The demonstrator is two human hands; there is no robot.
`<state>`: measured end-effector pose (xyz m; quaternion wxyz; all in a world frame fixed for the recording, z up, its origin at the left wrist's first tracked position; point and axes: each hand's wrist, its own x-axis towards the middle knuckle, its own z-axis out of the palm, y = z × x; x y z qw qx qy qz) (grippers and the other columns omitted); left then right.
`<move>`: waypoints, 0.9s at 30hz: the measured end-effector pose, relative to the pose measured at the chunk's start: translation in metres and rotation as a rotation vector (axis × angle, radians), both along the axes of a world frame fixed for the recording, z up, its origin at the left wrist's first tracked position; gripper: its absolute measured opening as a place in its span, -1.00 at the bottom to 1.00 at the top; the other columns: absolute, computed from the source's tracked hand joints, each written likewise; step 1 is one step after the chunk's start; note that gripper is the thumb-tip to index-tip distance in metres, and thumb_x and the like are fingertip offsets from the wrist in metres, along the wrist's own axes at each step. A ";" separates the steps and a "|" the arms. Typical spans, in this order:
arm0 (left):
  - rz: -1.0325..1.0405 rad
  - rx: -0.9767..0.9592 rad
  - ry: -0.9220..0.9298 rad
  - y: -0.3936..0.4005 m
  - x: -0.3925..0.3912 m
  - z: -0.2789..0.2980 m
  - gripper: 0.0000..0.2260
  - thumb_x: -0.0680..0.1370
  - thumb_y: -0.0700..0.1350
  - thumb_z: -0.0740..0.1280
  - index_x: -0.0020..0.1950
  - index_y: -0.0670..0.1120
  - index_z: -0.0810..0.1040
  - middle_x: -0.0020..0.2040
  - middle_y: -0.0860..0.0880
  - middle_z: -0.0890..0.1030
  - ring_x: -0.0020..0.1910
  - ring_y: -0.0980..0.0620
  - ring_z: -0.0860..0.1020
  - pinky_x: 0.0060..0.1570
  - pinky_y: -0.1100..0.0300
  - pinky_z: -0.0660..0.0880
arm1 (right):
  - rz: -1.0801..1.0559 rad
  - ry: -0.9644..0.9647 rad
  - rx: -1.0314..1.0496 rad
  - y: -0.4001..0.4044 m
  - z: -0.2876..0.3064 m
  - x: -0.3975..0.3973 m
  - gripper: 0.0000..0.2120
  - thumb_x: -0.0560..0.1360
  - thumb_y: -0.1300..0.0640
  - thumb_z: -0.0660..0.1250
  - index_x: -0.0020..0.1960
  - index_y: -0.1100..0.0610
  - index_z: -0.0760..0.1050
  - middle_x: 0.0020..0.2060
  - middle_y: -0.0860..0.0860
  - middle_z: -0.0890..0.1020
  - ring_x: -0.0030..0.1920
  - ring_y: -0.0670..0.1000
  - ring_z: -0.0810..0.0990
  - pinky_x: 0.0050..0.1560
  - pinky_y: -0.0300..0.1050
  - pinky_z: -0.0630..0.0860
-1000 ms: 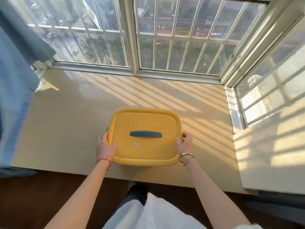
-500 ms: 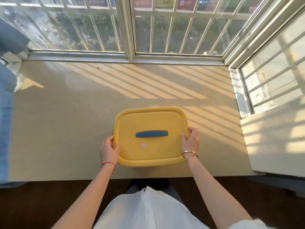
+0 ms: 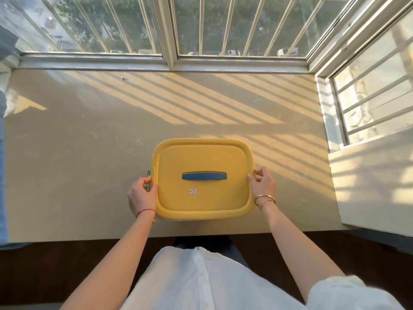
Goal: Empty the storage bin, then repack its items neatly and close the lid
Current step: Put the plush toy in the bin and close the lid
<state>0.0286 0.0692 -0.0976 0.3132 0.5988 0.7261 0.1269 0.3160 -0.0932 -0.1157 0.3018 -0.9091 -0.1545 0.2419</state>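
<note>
Storage bin (image 3: 202, 180): yellow plastic, sits near the front edge of the window ledge (image 3: 78, 164), straight ahead of the person.
Lid (image 3: 201, 157): on the bin, looks seated flat; blue handle (image 3: 204, 176) in the middle, small sticker (image 3: 192, 192) just below it.
Contents: hidden under the lid, cannot tell what is inside.
Left hand (image 3: 143, 195): wrapped on the bin's left side, fingers curled at a grey metal clasp (image 3: 148, 175), thumb on the lid rim; red string on the wrist.
Right hand (image 3: 263, 184): fingertips pinching the right rim of the lid, thumb on top; gold bangles on the wrist.
Progress: judged at the very start; nothing is out on the ledge, lid not yet off.
Step in hand: probably undoing the side clasps or lifting the lid by both edges.
Left to do: open, take everything out, repack neatly, close the lid.
Surface: beige stone-like ledge, smooth, striped with sunlight and bar shadows; a small dark speck (image 3: 123, 78) lies far back near the window frame.
Room: bay window (image 3: 223, 25) with white bars on front and right, blue curtain (image 3: 2, 153) at far left, dark floor below the ledge.
</note>
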 end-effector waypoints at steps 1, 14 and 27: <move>0.016 -0.001 -0.029 -0.001 -0.001 -0.003 -0.79 0.45 -0.09 0.44 0.07 -0.04 0.59 0.06 -0.07 0.60 0.02 -0.07 0.56 -0.05 0.06 0.48 | -0.016 0.017 0.016 0.000 -0.001 -0.001 -0.83 0.49 0.13 0.40 -0.01 0.14 0.43 -0.04 0.04 0.59 -0.03 0.15 0.61 0.02 -0.04 0.52; 0.005 -0.299 -0.259 0.002 -0.015 -0.020 -0.61 0.56 -0.14 0.31 0.38 -0.09 0.41 0.26 -0.10 0.54 0.22 -0.09 0.51 0.13 0.02 0.45 | -0.066 0.058 -0.043 0.005 -0.007 -0.004 -0.65 0.49 0.05 0.41 0.20 0.22 0.53 0.06 0.12 0.58 0.00 0.02 0.50 0.06 -0.14 0.41; -0.064 0.068 0.057 -0.015 0.008 -0.011 -0.81 0.52 -0.22 0.31 0.13 -0.15 0.51 0.01 -0.08 0.55 -0.11 0.01 0.49 -0.13 0.14 0.45 | 0.030 -0.200 -0.103 0.008 -0.009 -0.022 -0.80 0.54 0.12 0.31 0.06 0.24 0.49 0.00 0.11 0.49 -0.10 0.09 0.51 -0.15 -0.15 0.38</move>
